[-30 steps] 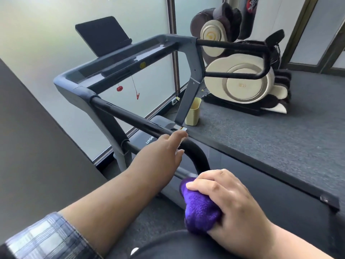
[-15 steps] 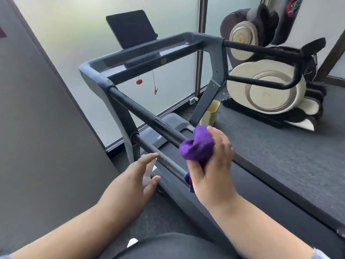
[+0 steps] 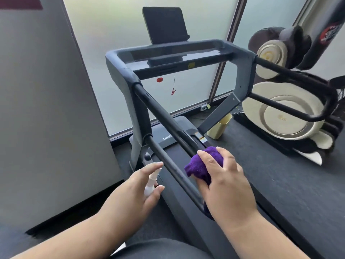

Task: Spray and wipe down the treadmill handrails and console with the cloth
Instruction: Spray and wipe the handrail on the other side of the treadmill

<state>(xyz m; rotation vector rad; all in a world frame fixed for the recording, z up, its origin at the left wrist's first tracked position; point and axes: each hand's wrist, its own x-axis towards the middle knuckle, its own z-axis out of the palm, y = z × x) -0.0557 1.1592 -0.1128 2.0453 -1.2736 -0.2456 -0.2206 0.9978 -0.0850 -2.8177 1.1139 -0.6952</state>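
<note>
Right hand grips a bunched purple cloth, fingers curled over it, pressing it against the near end of the left handrail; part of the cloth shows below the wrist as well. Left hand holds a small white spray bottle, forefinger raised over its nozzle and thumb against its body, just left of the lower rail, which runs under the handrail. Both rails rise away from the viewer to the grey console, which carries a dark tablet on its far edge. A red clip on a cord and a red knob hang beneath the console. The right handrail loops back at the far side. Beyond it stand a cream bin on the floor and a cream-and-brown massage chair. Frosted glass lies behind the treadmill, with a grey panel at left.
</note>
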